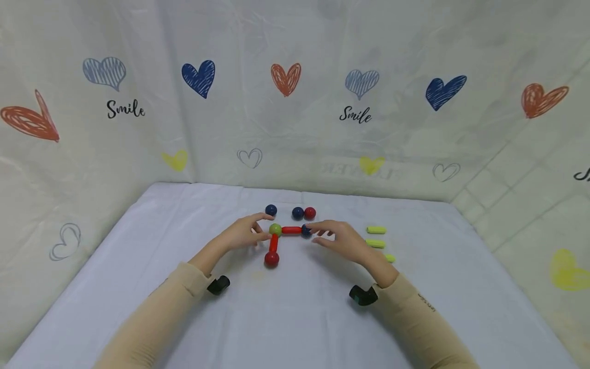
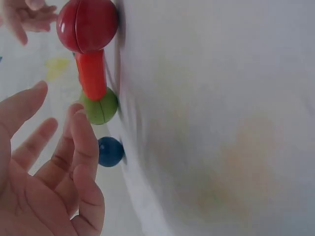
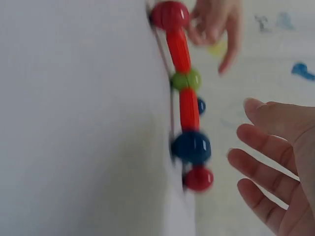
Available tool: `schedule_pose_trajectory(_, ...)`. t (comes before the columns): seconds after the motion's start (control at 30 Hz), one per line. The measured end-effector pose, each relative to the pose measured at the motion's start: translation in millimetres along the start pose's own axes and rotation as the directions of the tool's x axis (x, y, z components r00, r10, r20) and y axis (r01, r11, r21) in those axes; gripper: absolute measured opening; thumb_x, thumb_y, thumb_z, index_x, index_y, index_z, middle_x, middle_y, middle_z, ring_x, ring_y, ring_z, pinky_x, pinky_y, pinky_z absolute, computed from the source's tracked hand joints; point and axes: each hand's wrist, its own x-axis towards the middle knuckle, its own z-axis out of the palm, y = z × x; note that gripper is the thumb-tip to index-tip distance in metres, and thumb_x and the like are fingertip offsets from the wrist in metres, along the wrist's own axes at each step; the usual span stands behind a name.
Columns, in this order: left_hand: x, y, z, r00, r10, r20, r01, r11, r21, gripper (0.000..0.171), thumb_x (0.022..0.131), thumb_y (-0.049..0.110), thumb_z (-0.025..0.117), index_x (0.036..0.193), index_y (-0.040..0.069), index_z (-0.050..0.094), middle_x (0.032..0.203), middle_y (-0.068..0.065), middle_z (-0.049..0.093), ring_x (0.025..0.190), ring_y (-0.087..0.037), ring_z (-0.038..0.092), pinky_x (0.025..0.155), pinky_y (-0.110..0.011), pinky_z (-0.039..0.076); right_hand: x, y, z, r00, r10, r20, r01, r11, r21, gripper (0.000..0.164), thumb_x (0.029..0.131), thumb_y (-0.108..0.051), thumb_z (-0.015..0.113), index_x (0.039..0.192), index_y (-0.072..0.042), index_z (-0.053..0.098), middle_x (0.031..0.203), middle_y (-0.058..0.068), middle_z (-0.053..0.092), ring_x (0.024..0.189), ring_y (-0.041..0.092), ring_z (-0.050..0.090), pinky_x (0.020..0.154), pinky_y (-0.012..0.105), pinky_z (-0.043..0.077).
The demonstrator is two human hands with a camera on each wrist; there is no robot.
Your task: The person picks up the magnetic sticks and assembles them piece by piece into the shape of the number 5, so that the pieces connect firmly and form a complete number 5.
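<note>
On the white cloth lies an L-shaped piece of balls and rods. Its green ball forms the corner. One red rod runs right to a dark blue ball; another red rod runs toward the near side to a red ball. My left hand is just left of the green ball, fingers parted and slightly bent. Beside the dark blue ball is my right hand, its fingertips overlapping the ball in the head view. In the right wrist view, the right fingers are loosely spread and hold nothing.
Behind the piece sit a loose blue ball, and farther right another blue ball against a loose red ball. Right of my right hand lie three yellow-green rods. A heart-printed curtain rises behind the table.
</note>
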Motion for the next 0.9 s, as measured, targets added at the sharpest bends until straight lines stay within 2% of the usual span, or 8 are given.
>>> schedule_pose_trajectory(0.13,-9.6,0.3,0.0,0.999,0.044,0.014,-0.044,0.998,0.035,0.052,0.097,0.020,0.072,0.146,0.018,0.055,0.094,-0.003,0.065,0.075,-0.019,0.063,0.070,-0.034,0.051,-13.0,26.9,-22.1,0.994,0.028,-0.108,-0.034,0.998,-0.054,0.039,0.094,-0.003,0.074,0.132,-0.003,0.067,0.116,0.015,0.073,0.101,0.029,0.067,0.087,0.051,0.055)
schedule_pose_trajectory(0.3,-17.6,-2.8,1.8,0.996,0.080,0.029,-0.082,0.995,0.054,0.049,0.097,0.023,0.072,0.144,0.019,0.057,0.096,0.000,0.065,0.080,-0.018,0.062,0.070,-0.034,0.050,-28.6,52.2,-44.8,0.978,0.136,-0.156,-0.149,0.986,-0.075,0.037,0.095,-0.002,0.071,0.132,0.000,0.067,0.120,0.016,0.072,0.104,0.032,0.067,0.089,0.052,0.054)
schedule_pose_trajectory(0.4,-20.0,-5.5,2.8,0.993,0.111,0.047,-0.114,0.992,0.053,0.046,0.097,0.022,0.072,0.141,0.019,0.059,0.099,0.001,0.065,0.084,-0.018,0.061,0.071,-0.034,0.050,-37.8,65.0,-54.4,0.970,0.185,-0.159,-0.199,0.977,-0.079,0.036,0.097,-0.005,0.069,0.132,0.001,0.066,0.120,0.018,0.071,0.106,0.034,0.066,0.091,0.054,0.052)
schedule_pose_trajectory(0.63,-26.0,-6.9,6.3,0.986,0.119,0.112,-0.125,0.991,0.045,0.040,0.097,0.028,0.073,0.135,0.023,0.063,0.102,0.005,0.065,0.092,-0.017,0.061,0.077,-0.036,0.051,-56.8,86.7,-68.7,0.940,0.312,-0.141,-0.322,0.945,-0.059,0.033,0.099,-0.007,0.067,0.131,0.002,0.066,0.129,0.020,0.066,0.116,0.040,0.060,0.098,0.058,0.046)
schedule_pose_trajectory(0.77,-27.3,-5.8,10.3,0.979,0.144,0.142,-0.152,0.987,0.048,0.042,0.096,0.026,0.074,0.136,0.019,0.063,0.101,0.004,0.065,0.092,-0.017,0.062,0.078,-0.036,0.051,-64.8,95.8,-72.5,0.913,0.393,-0.105,-0.401,0.913,-0.070,0.036,0.099,-0.010,0.067,0.133,0.002,0.065,0.136,0.024,0.061,0.122,0.044,0.055,0.101,0.061,0.043)
schedule_pose_trajectory(0.9,-27.9,-2.7,14.4,0.976,0.142,0.167,-0.156,0.985,0.070,0.046,0.094,0.023,0.077,0.137,0.016,0.063,0.101,0.003,0.064,0.090,-0.017,0.062,0.079,-0.035,0.052,-68.9,105.3,-73.2,0.894,0.441,-0.079,-0.447,0.890,-0.090,0.035,0.098,-0.010,0.067,0.131,0.002,0.066,0.135,0.026,0.060,0.121,0.046,0.054,0.098,0.060,0.045)
